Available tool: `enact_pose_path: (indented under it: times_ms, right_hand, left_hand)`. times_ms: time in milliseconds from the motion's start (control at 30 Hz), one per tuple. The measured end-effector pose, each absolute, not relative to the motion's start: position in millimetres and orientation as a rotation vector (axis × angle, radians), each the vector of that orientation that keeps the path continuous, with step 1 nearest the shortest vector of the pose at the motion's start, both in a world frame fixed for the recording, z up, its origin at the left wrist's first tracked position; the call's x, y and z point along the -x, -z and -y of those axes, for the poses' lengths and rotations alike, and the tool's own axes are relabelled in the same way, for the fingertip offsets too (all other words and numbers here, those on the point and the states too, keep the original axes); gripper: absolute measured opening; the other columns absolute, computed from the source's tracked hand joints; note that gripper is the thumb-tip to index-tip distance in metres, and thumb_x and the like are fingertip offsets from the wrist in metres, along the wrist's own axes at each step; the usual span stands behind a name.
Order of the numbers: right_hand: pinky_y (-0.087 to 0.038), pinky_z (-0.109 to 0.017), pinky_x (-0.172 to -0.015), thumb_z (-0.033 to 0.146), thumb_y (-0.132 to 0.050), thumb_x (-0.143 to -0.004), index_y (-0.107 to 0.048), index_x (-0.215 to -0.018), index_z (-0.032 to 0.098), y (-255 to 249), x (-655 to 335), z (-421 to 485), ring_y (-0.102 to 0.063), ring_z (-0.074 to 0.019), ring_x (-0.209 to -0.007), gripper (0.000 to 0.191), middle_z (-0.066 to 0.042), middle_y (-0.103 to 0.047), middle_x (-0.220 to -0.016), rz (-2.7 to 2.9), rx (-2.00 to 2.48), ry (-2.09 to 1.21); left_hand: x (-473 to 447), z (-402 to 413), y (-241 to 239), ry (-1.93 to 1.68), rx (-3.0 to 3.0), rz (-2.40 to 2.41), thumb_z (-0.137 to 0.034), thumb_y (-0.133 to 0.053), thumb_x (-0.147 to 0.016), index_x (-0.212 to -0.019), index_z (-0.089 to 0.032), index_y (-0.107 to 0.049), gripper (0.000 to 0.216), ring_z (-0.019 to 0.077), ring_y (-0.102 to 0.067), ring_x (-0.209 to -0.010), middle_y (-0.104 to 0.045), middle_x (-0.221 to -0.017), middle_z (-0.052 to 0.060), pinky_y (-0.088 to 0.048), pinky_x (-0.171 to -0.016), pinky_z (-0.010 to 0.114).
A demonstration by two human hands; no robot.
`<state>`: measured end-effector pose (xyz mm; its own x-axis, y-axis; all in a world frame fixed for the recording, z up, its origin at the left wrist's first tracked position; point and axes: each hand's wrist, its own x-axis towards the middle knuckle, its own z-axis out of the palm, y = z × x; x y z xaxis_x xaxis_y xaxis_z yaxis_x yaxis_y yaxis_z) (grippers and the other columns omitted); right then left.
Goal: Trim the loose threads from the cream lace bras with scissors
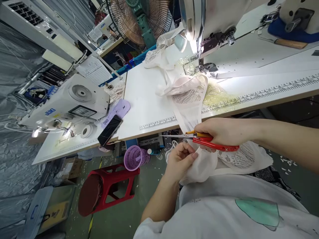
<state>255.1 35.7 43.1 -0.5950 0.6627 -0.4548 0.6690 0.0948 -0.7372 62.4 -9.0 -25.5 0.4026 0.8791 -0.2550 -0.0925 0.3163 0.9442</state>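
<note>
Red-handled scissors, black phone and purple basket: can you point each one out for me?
Red-handled scissors (210, 145): head view, on the red handle.
Black phone (110, 130): head view, middle of its dark face.
Purple basket (145, 156): head view, on its outer wall.

Red-handled scissors (205, 143) beside white lace-patterned fabric (203, 166)

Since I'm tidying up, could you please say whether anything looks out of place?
Yes: white scraps litter the floor at right, loose underfoot, and the black phone lies at the edge of the table, looking precarious.
</note>
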Motion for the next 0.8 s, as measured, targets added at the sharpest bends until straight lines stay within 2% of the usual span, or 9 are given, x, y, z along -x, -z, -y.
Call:
enact_pose_path:
  times_ms: [133,367,633,700,800]
  right_hand:
    - [-0.032,-0.022,-0.045,0.011,-0.052,-0.064,-0.04,-0.062,0.021,-45,-255,-37,-0.048,-0.0113,-0.051,0.016,0.004,-0.05,-0.058,-2.348,-1.452,1.472]
    - [-0.03,-0.024,-0.046,0.016,-0.053,-0.065,-0.038,-0.062,0.022,-41,-257,-38,-0.045,-0.0119,-0.049,0.016,0.004,-0.048,-0.057,-2.428,-1.406,1.395]
    - [-0.029,-0.024,-0.046,0.014,-0.053,-0.067,-0.038,-0.063,0.022,-39,-258,-38,-0.041,-0.012,-0.051,0.017,0.003,-0.048,-0.06,-2.499,-1.341,1.35]
    - [-0.03,-0.024,-0.046,0.014,-0.053,-0.068,-0.037,-0.063,0.022,-37,-258,-38,-0.041,-0.0122,-0.052,0.019,0.003,-0.048,-0.061,-2.532,-1.324,1.326]
    - [-0.03,-0.025,-0.047,0.015,-0.055,-0.07,-0.035,-0.063,0.022,-34,-256,-36,-0.042,-0.0127,-0.053,0.021,0.002,-0.049,-0.063,-2.589,-1.324,1.275]
  left_hand:
    - [-64,8,28,-0.778,-0.975,-0.937,-0.033,-0.078,-0.064,-0.065,-0.015,-0.056,0.028,0.0081,-0.046,-0.058,-0.056,-0.067,-0.001,-0.035,-0.054,0.02]
    - [-72,5,21,-0.807,-0.955,-0.953,-0.03,-0.081,-0.059,-0.059,-0.014,-0.057,0.029,0.008,-0.046,-0.058,-0.056,-0.061,-0.001,-0.036,-0.057,0.021]
    - [-72,3,23,-0.783,-0.996,-1.028,-0.032,-0.082,-0.058,-0.058,-0.015,-0.058,0.03,0.0078,-0.046,-0.056,-0.055,-0.058,-0.002,-0.037,-0.054,0.021]
    - [-72,3,23,-0.778,-1.0,-1.032,-0.033,-0.082,-0.058,-0.061,-0.015,-0.059,0.029,0.0089,-0.049,-0.059,-0.058,-0.061,-0.001,-0.04,-0.057,0.022]
    - [-74,5,20,-0.774,-1.043,-1.015,-0.037,-0.08,-0.061,-0.076,-0.017,-0.065,0.029,0.0134,-0.056,-0.072,-0.064,-0.074,0.002,-0.044,-0.07,0.026]
